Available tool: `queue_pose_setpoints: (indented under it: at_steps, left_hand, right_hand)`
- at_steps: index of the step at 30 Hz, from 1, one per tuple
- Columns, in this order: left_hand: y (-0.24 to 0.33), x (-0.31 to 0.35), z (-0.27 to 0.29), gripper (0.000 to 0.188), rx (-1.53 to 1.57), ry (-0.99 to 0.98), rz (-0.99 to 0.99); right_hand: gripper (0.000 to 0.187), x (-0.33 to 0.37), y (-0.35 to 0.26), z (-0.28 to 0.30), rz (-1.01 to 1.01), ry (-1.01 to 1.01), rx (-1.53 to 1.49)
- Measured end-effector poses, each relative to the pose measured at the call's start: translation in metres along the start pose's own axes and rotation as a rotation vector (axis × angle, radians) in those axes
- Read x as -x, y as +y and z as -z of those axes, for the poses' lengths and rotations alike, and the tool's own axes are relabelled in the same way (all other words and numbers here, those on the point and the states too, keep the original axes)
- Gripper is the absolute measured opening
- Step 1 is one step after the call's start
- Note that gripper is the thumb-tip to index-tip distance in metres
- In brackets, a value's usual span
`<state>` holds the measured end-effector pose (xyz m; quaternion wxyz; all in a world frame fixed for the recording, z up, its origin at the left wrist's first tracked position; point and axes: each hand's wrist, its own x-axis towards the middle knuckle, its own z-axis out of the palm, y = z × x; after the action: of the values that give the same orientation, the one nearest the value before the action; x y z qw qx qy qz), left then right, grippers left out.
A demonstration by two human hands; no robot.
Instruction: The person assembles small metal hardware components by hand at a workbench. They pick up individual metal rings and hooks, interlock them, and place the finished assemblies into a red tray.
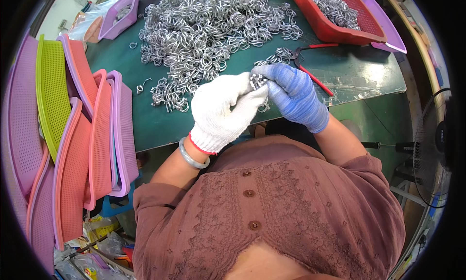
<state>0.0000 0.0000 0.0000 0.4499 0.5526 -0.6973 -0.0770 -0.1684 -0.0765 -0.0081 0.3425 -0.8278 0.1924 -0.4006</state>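
Observation:
My left hand point(222, 107), in a white knitted glove with a red cuff edge, meets my right hand point(295, 94), in a blue glove, above the table's near edge. Between their fingertips both pinch a small cluster of silvery metal rings point(257, 81); the fingers partly cover it. Beyond my hands spreads a large heap of the same kind of metal rings point(204, 30), with a smaller clump at its near left. Just past my right hand lie red-handled pliers point(314, 78), their jaws beside a few more rings.
The green table point(359, 74) carries a red basket point(340, 18) of metal parts at the far right and a purple basket point(119, 15) at the far left. Stacked plastic baskets point(99, 144) crowd my left side. A fan point(434, 149) stands at the right.

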Motion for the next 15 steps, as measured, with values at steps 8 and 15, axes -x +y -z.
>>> queue_pose_setpoints:
  at_steps: [8, 15]
  left_hand:
    - [0.006, 0.000, -0.004, 0.040, -0.042, 0.026, -0.062]
    - [0.012, -0.001, -0.001, 0.037, -0.002, 0.084, -0.103]
  right_hand:
    - [0.032, 0.005, 0.009, -0.004, 0.053, 0.022, -0.046]
    - [0.038, 0.004, 0.004, -0.002, 0.052, 0.032, -0.059]
